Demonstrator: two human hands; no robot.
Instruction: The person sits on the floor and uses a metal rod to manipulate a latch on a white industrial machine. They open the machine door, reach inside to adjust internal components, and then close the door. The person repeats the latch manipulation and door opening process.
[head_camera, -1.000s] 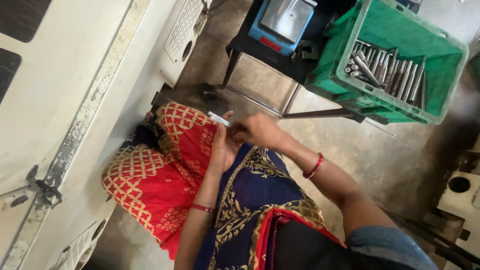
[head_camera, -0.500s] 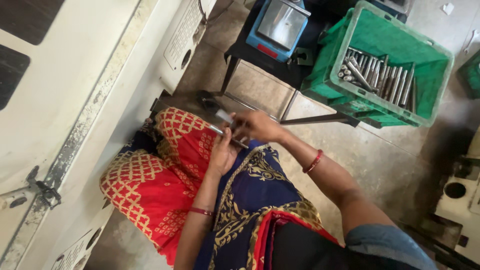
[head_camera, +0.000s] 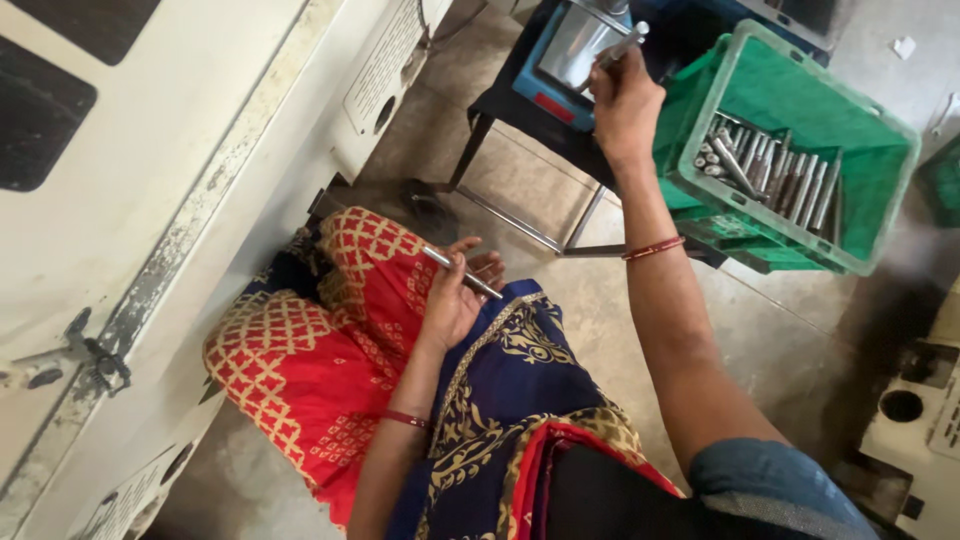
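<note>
Fingers of your left hand (head_camera: 455, 300) lie loosely spread, a metal rod (head_camera: 461, 272) resting across them above your lap. At one o'clock, your right hand (head_camera: 625, 100) pinches another rod (head_camera: 620, 48) over the blue scale (head_camera: 570, 55), beside the green crate (head_camera: 800, 150).

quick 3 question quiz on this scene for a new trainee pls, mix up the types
1. True or false: the left hand lies palm up on the lap with a metal rod across its fingers.
2. Where is the right hand holding its metal pin?
A. inside the green crate
B. over the blue tabletop device
C. on the floor
3. Fill in: the green crate holds a heap of loose metal ____.

Key
1. True.
2. B: the hand is raised at the blue tabletop device, left of the crate.
3. Rods: the heap of loose metal rods lies on the crate's bottom.
</note>
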